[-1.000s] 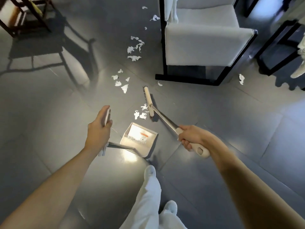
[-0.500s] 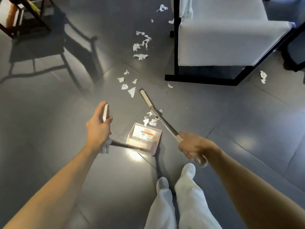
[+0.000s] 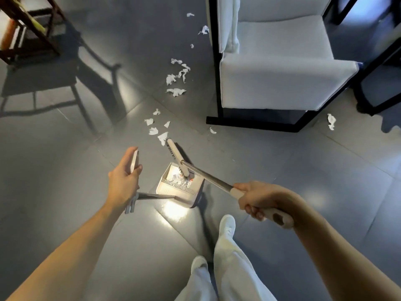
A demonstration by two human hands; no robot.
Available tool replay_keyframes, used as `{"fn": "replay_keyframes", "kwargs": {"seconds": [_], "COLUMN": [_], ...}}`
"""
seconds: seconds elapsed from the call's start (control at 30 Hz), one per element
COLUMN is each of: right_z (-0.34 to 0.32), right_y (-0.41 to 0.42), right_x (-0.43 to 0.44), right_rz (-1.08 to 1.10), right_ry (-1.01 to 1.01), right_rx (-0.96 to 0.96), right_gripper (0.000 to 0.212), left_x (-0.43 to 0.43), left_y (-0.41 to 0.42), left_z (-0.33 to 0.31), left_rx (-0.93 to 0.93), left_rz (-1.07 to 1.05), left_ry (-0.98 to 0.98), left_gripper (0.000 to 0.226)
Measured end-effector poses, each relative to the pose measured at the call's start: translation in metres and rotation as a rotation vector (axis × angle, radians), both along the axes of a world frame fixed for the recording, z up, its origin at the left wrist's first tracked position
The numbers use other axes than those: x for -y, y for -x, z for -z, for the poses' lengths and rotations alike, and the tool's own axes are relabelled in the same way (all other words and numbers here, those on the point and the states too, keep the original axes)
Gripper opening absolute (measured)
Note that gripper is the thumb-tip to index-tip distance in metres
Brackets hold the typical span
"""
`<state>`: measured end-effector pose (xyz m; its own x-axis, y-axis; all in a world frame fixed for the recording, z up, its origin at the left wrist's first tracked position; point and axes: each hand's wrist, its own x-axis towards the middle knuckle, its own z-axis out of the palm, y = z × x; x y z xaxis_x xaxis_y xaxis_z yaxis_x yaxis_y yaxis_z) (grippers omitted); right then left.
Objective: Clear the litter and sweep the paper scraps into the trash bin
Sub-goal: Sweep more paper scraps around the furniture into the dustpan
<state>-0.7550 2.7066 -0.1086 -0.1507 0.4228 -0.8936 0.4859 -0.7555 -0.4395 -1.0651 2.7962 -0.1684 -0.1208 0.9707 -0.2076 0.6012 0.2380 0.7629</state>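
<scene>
The right hand (image 3: pixel 258 197) grips the broom (image 3: pixel 178 158), its head over the dustpan (image 3: pixel 180 189); the left hand (image 3: pixel 123 181) holds the dustpan's handle.

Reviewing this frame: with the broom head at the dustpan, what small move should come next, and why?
Probably: the right hand swings the broom beyond the nearest scrap cluster, ready to draw it into the dustpan. Some scraps already lie in the pan, that cluster sits just past the brush's far end, and the left hand holds the pan's handle.
</scene>
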Motion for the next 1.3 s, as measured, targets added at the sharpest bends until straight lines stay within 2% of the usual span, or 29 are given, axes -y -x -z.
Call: {"fn": "replay_keyframes", "kwargs": {"seconds": [0.27,0.47,0.53,0.63,0.73,0.9,1.0,1.13,1.2,1.3], "right_z": [-0.017,0.004,0.024,0.053,0.070,0.080,0.078,0.077,0.079,0.076], "right_y": [-0.050,-0.072,-0.076,-0.078,-0.077,-0.064,-0.056,-0.048,-0.047,-0.050], "right_x": [-0.061,-0.126,-0.143,-0.156,-0.167,-0.187,-0.189,-0.184,-0.180,-0.170], "right_rz": [0.016,0.117,0.162,0.227,0.378,0.486,0.450,0.329,0.204,0.021], "right_ry": [-0.147,-0.180,-0.170,-0.121,-0.063,0.027,0.074,0.036,-0.001,-0.015], "right_rx": [0.120,0.170,0.220,0.297,0.273,0.269,0.318,0.276,0.251,0.327], "right_gripper": [0.047,0.016,0.024,0.018,0.009,0.016,0.023,0.017,0.018,0.025], "left_x": [-0.057,-0.108,-0.126,-0.151,-0.171,-0.203,-0.219,-0.230,-0.230,-0.228], "left_y": [-0.058,-0.086,-0.091,-0.098,-0.106,-0.109,-0.116,-0.119,-0.115,-0.116], "left_z": [-0.007,-0.006,-0.004,0.002,0.003,0.006,0.009,0.010,0.011,0.010], "left_rx": [-0.029,-0.026,-0.024,-0.028,-0.030,-0.052,-0.057,-0.053,-0.042,-0.027], "left_rz": [-0.005,0.052,0.065,0.105,0.131,0.147,0.170,0.172,0.180,0.187], "left_ry": [-0.025,-0.037,-0.029,-0.021,-0.022,0.005,0.016,0.028,0.020,0.021], "left_gripper": [0.050,0.047,0.045,0.050,0.053,0.050,0.049,0.048,0.048,0.049]}}
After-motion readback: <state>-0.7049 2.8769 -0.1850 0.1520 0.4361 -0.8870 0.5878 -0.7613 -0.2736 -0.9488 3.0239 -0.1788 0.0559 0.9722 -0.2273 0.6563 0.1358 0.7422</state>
